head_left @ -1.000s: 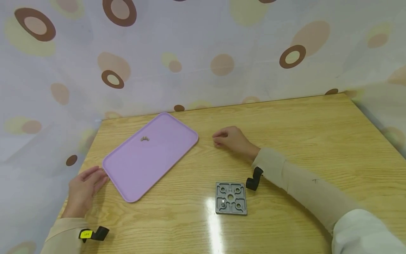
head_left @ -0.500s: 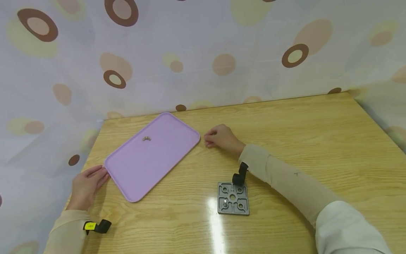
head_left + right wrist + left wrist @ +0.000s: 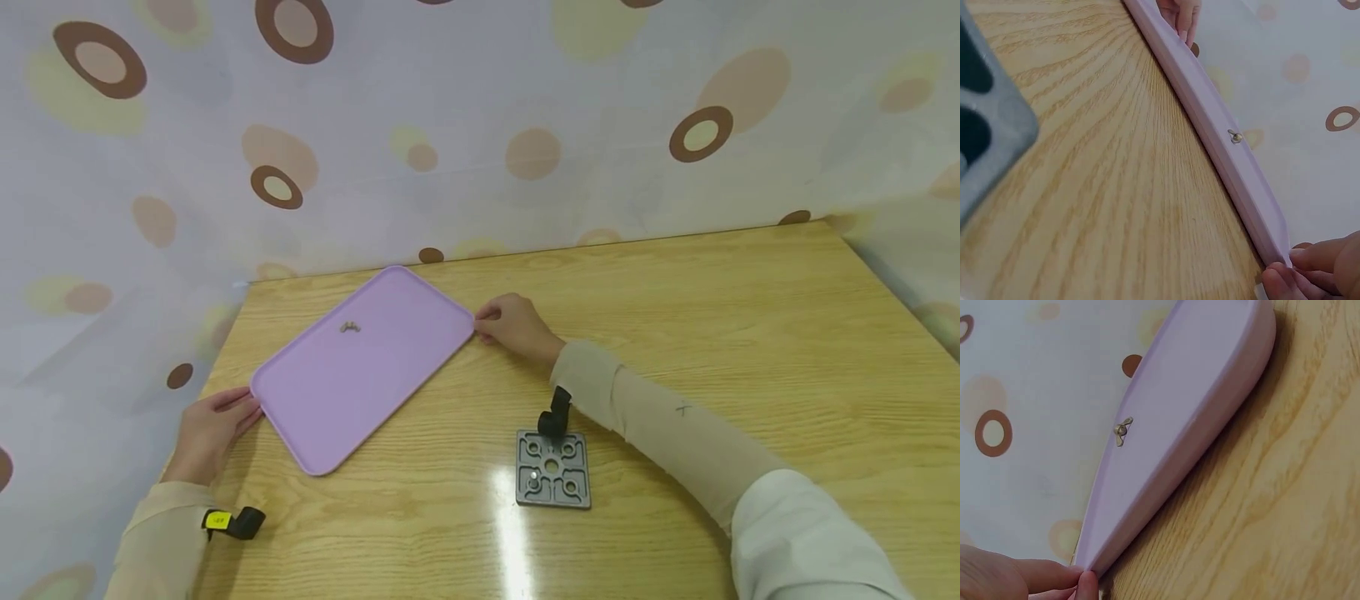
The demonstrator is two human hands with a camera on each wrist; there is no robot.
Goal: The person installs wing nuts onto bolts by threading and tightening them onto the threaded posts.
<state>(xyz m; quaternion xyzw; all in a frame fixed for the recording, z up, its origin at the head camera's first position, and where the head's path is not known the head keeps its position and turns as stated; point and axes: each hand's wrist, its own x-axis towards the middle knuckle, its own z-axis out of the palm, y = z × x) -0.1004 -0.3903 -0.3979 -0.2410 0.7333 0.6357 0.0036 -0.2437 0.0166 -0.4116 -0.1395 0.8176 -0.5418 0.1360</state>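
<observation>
Patterned backdrop [image 3: 420, 204], bench [image 3: 675, 325] and lilac rectangular tray [image 3: 363, 387] all drift together on my head feed, so I call that camera motion; tray itself looks put. What changed is the right hand [image 3: 517, 327]. Half a second ago it was just off the tray's right corner; now thumb and fingertips pinch that corner's rim. Right wrist view confirms. Left hand [image 3: 213, 429], lower left of the head frame, stays at the diagonally opposite corner, grasping the rim between thumb and finger. My read: tray is now under a two-point hold, so both hands are committed to it.

Tray sits left of frame centre, slanting lower left to upper right. Plain finish, low raised rim, rounded corners, no damage I can spot. Seems flat on the bench; can't tell if either corner carries weight.

Square metal plate [image 3: 552, 485] is below and right of frame centre, well apart from the tray; camera mount [image 3: 553, 422] overlaps its top edge. Wing nut [image 3: 1121, 430], brass-toned, lies inside the tray toward its upper-left long edge. Small stud [image 3: 534, 477] stands at the plate's lower-left hole.
</observation>
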